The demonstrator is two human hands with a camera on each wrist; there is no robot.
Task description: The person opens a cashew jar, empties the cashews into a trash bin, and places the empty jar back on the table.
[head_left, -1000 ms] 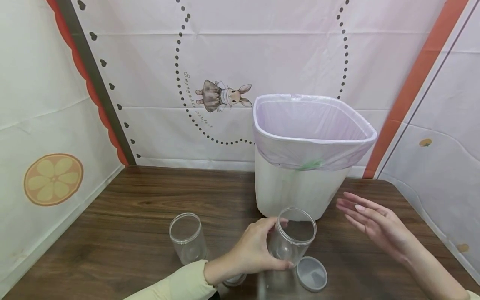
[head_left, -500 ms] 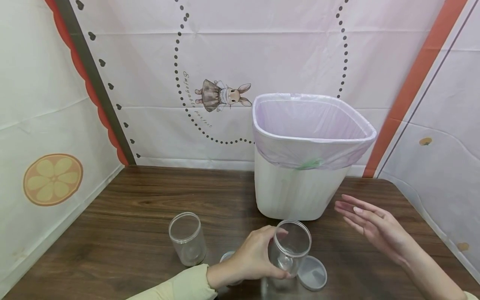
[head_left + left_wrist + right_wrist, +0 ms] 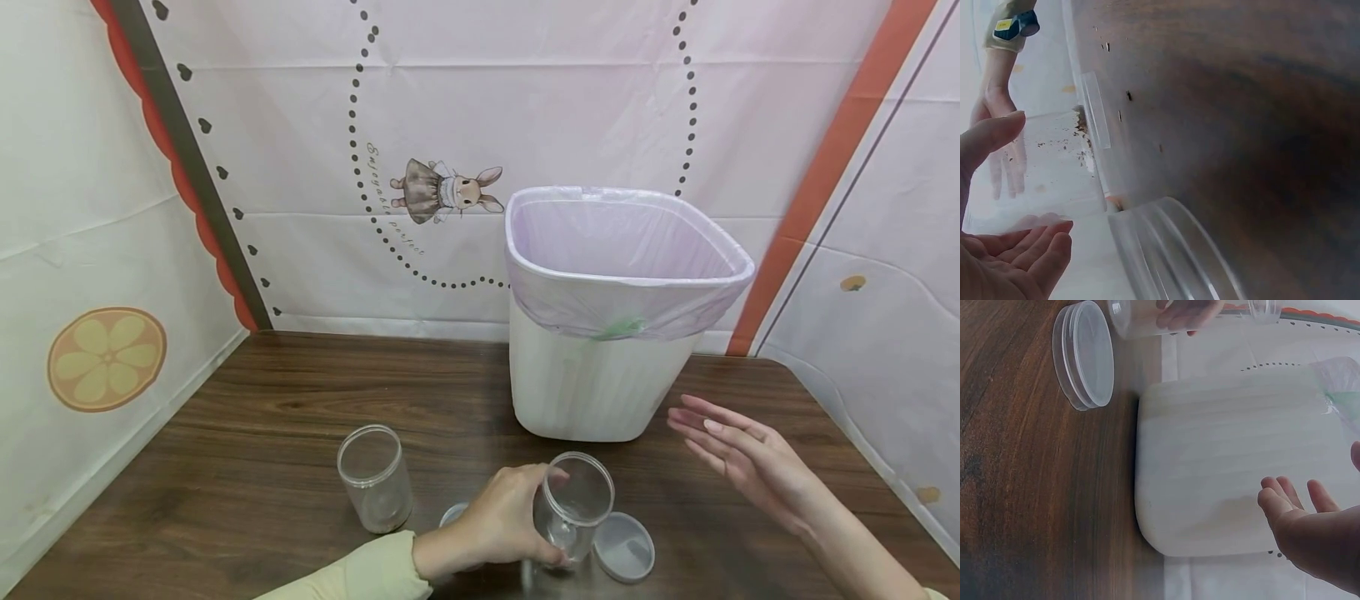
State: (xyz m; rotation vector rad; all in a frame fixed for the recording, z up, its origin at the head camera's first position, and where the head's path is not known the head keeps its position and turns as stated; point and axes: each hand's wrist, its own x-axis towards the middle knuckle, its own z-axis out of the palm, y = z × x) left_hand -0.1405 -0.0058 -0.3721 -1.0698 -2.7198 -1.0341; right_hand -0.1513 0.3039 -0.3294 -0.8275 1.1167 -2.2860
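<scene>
My left hand [image 3: 498, 518] grips a clear, lidless plastic jar [image 3: 587, 500] round its side, low over the table and tilted slightly. Small brown bits lie near the jar's base [image 3: 1082, 134] in the left wrist view. Just right of the jar lies a translucent round lid [image 3: 625, 547]. Another round clear piece [image 3: 453, 512] is mostly hidden under my left wrist. A second open clear jar [image 3: 377, 487] stands upright to the left. My right hand [image 3: 750, 467] is raised to the right of the jar, fingers extended, holding nothing.
A white bin [image 3: 592, 383] with a pale purple liner stands behind the hands. Dark bits [image 3: 1129, 95] are scattered on the brown wood table [image 3: 247, 467]. Printed white cloth [image 3: 315, 167] encloses the back and sides.
My left hand has lowered the jar toward the table and slightly left, beside the lid. My right hand has drifted only a little down and left.
</scene>
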